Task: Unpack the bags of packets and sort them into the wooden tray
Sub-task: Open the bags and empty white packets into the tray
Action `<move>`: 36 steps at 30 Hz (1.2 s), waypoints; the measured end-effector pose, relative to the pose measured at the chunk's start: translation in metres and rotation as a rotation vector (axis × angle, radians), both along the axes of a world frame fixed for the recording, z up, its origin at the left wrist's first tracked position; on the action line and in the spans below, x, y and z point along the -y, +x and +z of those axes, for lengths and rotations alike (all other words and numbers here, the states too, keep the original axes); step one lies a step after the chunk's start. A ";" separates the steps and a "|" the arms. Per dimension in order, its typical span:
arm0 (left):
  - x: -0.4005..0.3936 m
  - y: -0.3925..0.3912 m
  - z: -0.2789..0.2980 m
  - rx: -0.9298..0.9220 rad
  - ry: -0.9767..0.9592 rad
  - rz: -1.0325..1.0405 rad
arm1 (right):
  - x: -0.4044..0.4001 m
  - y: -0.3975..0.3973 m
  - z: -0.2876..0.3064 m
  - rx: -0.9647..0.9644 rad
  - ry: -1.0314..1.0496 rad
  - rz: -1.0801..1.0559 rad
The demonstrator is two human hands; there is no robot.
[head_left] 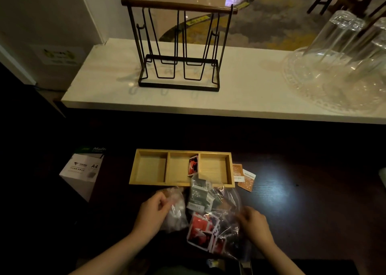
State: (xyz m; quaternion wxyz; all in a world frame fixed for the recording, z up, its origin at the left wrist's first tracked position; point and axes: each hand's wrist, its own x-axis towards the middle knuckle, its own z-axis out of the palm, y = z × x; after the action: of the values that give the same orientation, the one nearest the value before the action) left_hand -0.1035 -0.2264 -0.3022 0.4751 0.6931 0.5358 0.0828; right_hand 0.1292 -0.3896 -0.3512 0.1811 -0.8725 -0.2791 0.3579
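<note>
- So, the key relation: the pile of red packets (203,232) lies between the two hands, just inboard of the right hand (253,224) and a bit further from the left hand (153,211). I'd say the right one is the nearer for the next grab.
- Those red packets are fanned out inside a clear plastic bag (227,216), with their long run slanting from the near edge of the dark tabletop (302,201) up toward the tray.
- Right hand's fingers are curled and pinching the crinkly film of that bag at its right side. Looks like it's got plastic only, no packet.
- Left hand's fingers are closed around a second, cloudy bag (176,210); can't tell what's inside it.
- Green-and-white packets (199,195) spill out of the bag's far end, touching the near wall of the wooden tray (180,183).
- Tray has three compartments in a row. Only the middle one has anything: a single red packet (193,165) leaning against its right divider. Left and right compartments look bare.
- Two orange packets (243,177) sit loose just beside the tray's right end.
- My read: sorting has barely started.
</note>
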 end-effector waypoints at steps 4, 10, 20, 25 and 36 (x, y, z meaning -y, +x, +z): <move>0.019 0.004 -0.016 -0.053 -0.074 -0.139 | 0.003 0.017 -0.001 -0.255 0.129 -0.287; 0.022 0.012 -0.024 -0.056 -0.054 -0.181 | -0.017 0.001 0.000 -0.163 0.245 -0.423; 0.027 0.012 -0.002 -0.096 0.585 -0.659 | -0.049 0.016 0.028 -0.191 0.360 -0.241; 0.036 0.028 -0.020 -0.164 0.893 -1.583 | -0.062 0.009 0.039 -0.214 0.436 -0.207; 0.010 0.035 -0.042 -0.366 0.894 -1.492 | -0.081 0.004 0.110 -0.454 0.628 0.012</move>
State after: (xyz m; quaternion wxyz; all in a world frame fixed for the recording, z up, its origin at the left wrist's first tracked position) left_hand -0.0684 -0.2367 -0.3439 -0.0030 0.9848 -0.0704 -0.1589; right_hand 0.1328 -0.3087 -0.2414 0.4943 -0.6717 -0.3330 0.4400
